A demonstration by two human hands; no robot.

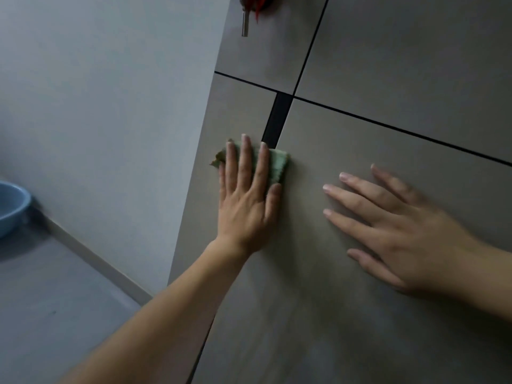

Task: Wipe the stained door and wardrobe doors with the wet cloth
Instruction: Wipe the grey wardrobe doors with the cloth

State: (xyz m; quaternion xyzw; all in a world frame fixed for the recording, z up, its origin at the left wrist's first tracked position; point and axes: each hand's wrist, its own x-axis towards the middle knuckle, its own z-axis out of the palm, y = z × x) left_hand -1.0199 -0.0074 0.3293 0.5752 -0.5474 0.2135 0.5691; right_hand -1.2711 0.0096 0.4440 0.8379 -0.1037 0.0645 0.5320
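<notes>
A grey-brown wardrobe door (346,286) fills the right of the head view, split from its neighbours by thin black gaps. My left hand (246,200) lies flat on a folded green cloth (278,166) and presses it against the door, just below a black recessed strip (277,120) between two panels. The cloth's frayed corner sticks out left of my fingers. My right hand (396,225) rests flat on the same door to the right, fingers spread, holding nothing.
A pale wall (110,106) stands left of the wardrobe. A blue basin (11,209) sits on the grey floor (55,314) at the far left edge. A metal handle with something red (250,9) hangs on an upper panel.
</notes>
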